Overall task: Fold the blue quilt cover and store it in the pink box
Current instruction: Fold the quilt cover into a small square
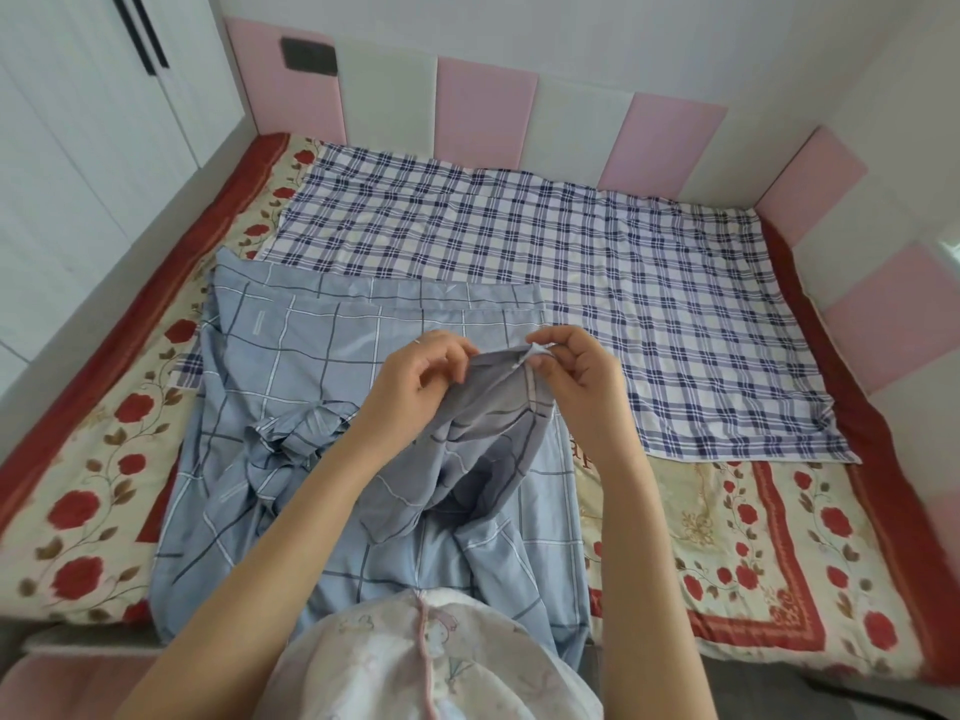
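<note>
The blue quilt cover (291,366), light blue with a dark and white grid, lies rumpled on the near left half of the bed and hangs over the front edge. Both my hands hold one raised corner of it above the bed. My left hand (415,379) grips the cloth just below the corner. My right hand (569,371) pinches the corner tip between thumb and fingers. The lifted part sags open like a pocket between my forearms. A pink box does not show clearly; only a pink surface (67,683) appears at the bottom left corner.
A navy and white plaid sheet (597,283) lies spread flat over the far and right part of the bed. Under both is a cream bedspread with red roses (753,553). Pink and white padded panels (483,103) line the walls; a white wardrobe (78,122) stands left.
</note>
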